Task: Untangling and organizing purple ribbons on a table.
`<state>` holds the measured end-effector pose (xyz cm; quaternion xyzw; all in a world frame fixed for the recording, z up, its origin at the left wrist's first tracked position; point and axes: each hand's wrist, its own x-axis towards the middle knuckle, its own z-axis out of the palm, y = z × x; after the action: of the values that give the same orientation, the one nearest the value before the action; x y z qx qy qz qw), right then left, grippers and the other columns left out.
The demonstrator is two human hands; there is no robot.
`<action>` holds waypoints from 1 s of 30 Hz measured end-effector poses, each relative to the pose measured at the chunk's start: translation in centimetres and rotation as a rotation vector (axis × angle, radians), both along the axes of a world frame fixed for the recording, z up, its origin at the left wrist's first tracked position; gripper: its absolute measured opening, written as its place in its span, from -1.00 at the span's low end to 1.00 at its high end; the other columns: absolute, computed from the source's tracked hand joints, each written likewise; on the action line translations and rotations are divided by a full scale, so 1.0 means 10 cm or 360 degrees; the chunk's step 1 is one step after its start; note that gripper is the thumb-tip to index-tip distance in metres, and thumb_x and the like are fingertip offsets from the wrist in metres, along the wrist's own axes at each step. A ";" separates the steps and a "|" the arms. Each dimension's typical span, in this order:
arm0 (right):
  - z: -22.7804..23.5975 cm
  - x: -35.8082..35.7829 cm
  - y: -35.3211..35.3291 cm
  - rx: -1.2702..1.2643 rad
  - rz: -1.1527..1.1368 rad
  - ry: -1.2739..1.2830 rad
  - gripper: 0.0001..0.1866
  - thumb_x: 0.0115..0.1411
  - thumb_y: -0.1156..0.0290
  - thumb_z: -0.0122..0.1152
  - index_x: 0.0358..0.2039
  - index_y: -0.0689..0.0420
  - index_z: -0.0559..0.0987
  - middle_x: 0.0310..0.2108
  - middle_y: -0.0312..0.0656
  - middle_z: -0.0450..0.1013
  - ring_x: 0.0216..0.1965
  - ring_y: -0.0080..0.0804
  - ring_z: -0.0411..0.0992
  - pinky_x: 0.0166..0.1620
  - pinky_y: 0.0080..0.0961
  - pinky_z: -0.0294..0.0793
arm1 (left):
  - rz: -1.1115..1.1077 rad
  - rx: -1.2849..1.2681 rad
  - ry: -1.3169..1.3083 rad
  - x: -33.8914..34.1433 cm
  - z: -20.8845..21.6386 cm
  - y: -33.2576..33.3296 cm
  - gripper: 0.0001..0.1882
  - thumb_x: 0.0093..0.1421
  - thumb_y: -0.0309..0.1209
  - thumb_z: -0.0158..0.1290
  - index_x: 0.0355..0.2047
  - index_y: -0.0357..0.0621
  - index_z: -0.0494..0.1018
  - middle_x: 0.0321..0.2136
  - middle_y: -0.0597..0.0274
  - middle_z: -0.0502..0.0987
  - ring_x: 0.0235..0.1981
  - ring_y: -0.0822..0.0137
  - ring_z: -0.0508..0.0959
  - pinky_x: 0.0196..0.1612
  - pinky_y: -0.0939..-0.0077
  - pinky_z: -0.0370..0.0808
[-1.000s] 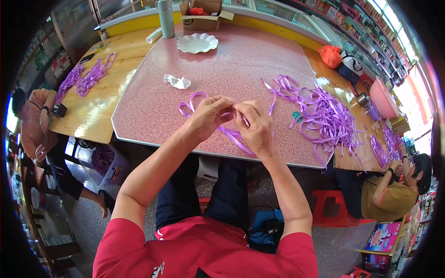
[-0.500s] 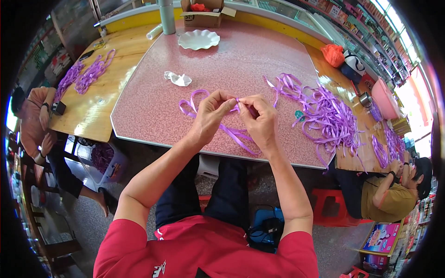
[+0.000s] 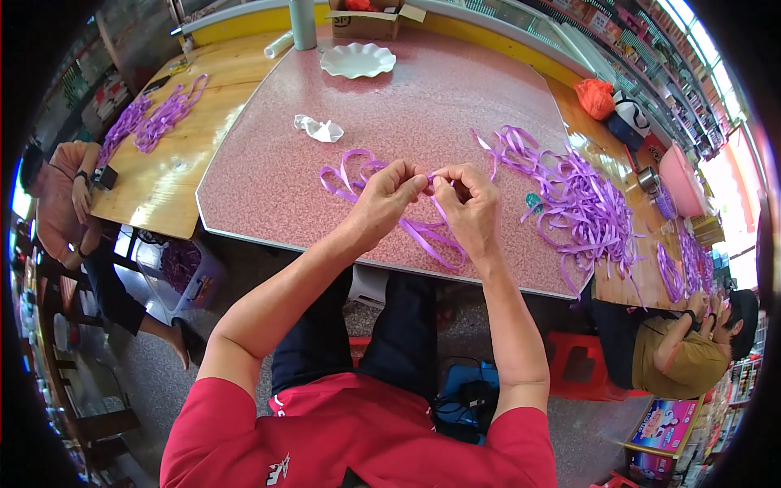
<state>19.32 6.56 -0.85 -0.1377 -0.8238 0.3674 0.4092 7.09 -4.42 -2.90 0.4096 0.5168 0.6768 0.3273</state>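
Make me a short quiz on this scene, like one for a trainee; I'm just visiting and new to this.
1. What do the left hand and right hand pinch between their fingertips?
2. True or false: the scalloped white dish sits farther from the person than the crumpled white item.
3. On the pink tabletop, where does the large tangled pile lie relative to the hands? A) left; B) right; C) directly beneath.

Key: 1. Purple ribbon. 2. True. 3. B.
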 end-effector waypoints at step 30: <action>0.18 0.07 0.04 -0.1907 0.0689 -0.0085 -0.85 0.23 0.35 0.27 -0.36 0.17 0.60 -0.53 -0.43 0.42 -0.67 -0.84 0.10 -0.65 -0.80 -0.02 | 0.0772 0.0538 0.1849 -0.15 0.02 -0.02 -0.64 -0.01 -0.50 0.18 -0.16 0.00 0.46 -0.19 0.25 0.45 -0.10 0.11 0.44 -0.03 0.22 0.30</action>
<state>20.02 6.94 0.94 -0.1822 -0.4945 0.8353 0.1568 5.55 -4.60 -2.68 0.6263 0.5738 0.4719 -0.2364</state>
